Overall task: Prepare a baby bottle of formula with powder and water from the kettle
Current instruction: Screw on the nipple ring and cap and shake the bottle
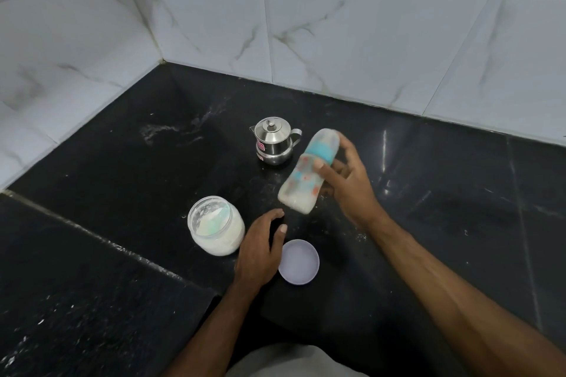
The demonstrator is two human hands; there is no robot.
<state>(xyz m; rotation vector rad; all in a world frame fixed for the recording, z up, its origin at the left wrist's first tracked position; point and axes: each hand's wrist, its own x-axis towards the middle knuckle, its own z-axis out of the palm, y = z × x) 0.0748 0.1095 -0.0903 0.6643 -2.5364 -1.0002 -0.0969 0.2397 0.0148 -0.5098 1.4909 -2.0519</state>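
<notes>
Fingers and thumb of the right hand (343,180) curl round the middle of the baby bottle (307,171), gripping it just below its blue collar; the index finger stretches up along the capped top. That bottle is lifted clear of the black desk (122,162) and tilted, its cap pointing up and away toward the wall, its base low and toward the person. Milky white liquid fills the lower part, and the bottle looks blurred.

Left hand (260,251) hangs loose and holds nothing, fingers gently bent and spread, hovering between the open powder jar (216,225) and the lilac lid (299,262) lying upturned on the desk. I cannot tell whether its fingertips touch the surface.

Inside the jar, white powder surrounds a pale green scoop. Beyond the bottle stands the small steel kettle (274,141), lid on, upright, apart from both hands. White specks dot the desk around the jar.
</notes>
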